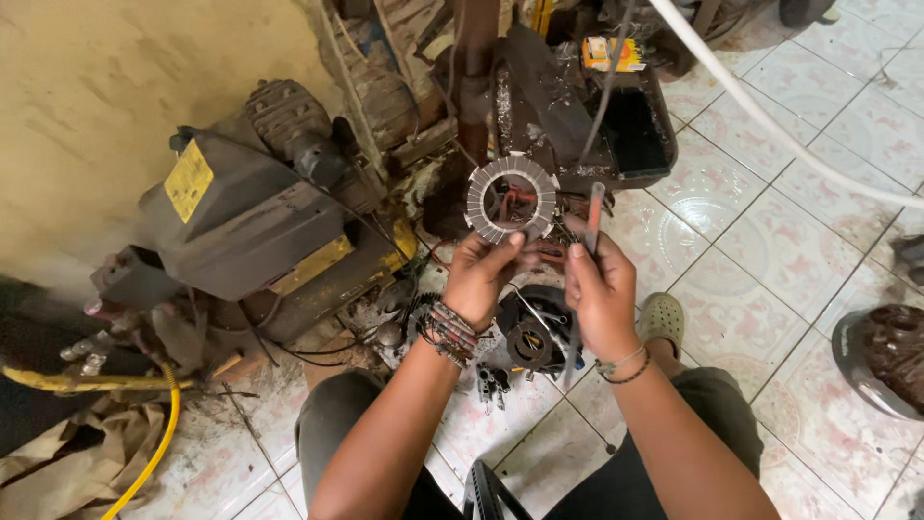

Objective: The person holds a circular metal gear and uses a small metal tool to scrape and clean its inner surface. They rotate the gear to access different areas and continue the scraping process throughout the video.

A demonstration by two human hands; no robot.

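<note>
nearest the camera are the person's dark-clad knees over the tiled floor (770, 250), with a black ribbed part (486, 496) poking up between them. just past the knees a dark round motor housing (531, 332) lies on the tiles, partly hidden by the hands, and a pale green clog (662, 318) shows beside the right wrist.

the left hand (481, 274), bead bracelets at the wrist, is clamped on the lower rim of a grey laminated stator ring (511, 199), holding it up face-on with reddish copper wire visible in its middle. the right hand (599, 289) is closed on a thin dark rod-like tool (593, 217), its tip raised just beside the ring's right edge. the two hands sit close together, nearly touching.

the step in hand looks like working on the stator's slots or windings with the tool. the next move calls for a steady ring and a careful tip, guided into the narrow gaps between the teeth without nicking wire.

farther off to the left sits a grimy grey machine (250, 221) with a yellow plate, a yellow hose (159, 438) curling by it; beyond are a black tray (635, 130) and a white pipe (770, 116).
</note>
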